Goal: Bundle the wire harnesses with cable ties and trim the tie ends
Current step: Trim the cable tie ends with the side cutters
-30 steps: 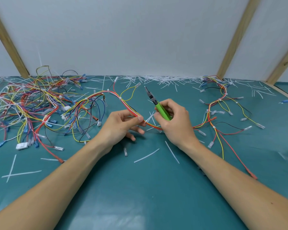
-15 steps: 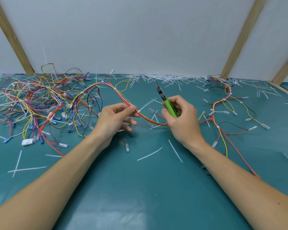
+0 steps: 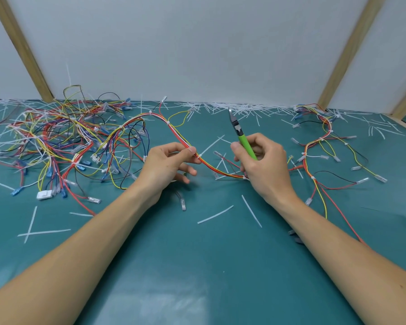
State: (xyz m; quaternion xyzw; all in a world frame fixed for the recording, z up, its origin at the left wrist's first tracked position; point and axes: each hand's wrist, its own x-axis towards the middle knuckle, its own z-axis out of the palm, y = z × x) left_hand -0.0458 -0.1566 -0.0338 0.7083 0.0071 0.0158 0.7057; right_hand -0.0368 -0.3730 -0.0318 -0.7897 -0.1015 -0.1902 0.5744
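I'm pinching the ribbon-like wire bundle (image 3: 220, 167) with my left hand (image 3: 167, 165); my right hand (image 3: 263, 165) is gripping green-handled cutters (image 3: 240, 134), blades seemingly together.

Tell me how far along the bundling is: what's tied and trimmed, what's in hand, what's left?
Done: the held harness carries several trimmed ties, and cut tie ends litter the mat's far edge. In hand: the left hand pinches the harness beside a cable tie whose tail is still uncut; the right hand holds the green cutters, raised clear of it. Left: trimming that tail, then probably the tangled pile at left.
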